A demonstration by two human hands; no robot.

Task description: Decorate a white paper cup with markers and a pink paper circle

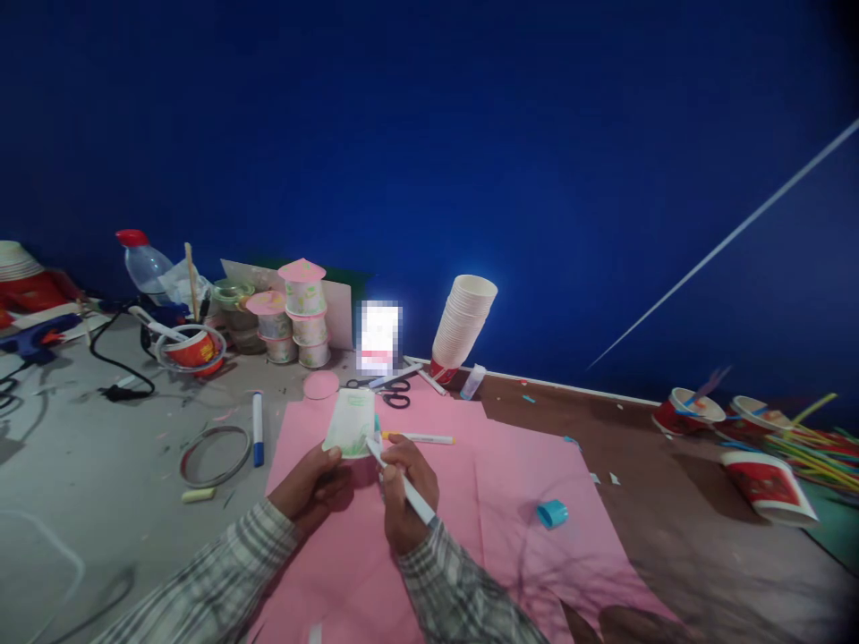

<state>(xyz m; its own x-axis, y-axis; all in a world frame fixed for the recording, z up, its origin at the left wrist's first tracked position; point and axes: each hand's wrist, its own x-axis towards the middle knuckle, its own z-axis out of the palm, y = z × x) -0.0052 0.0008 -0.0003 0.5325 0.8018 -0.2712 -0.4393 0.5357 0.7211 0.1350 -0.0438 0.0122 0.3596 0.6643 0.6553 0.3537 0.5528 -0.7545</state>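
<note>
Left hand (320,483): grip closed round the side of one white cup (350,422), green drawing on its wall, held above the pink paper (449,528). Right hand (411,487): grip clenched on one white marker (414,501), tip at the cup's wall near the wide rim; whether it touches, cannot be told. Just beyond the right hand: one slim pen (426,438). Past the cup: black-handled scissors (397,394) and a pink disc (321,385). Right, on the paper: a teal cap (552,513). Left, on the table (134,483): a blue-capped marker (258,429) and a tape ring (215,456). Farther back: pink-roofed cup towers (307,313) and a tilted cup stack (464,326). Far right: red-and-white cup, on its side (769,487).
</note>
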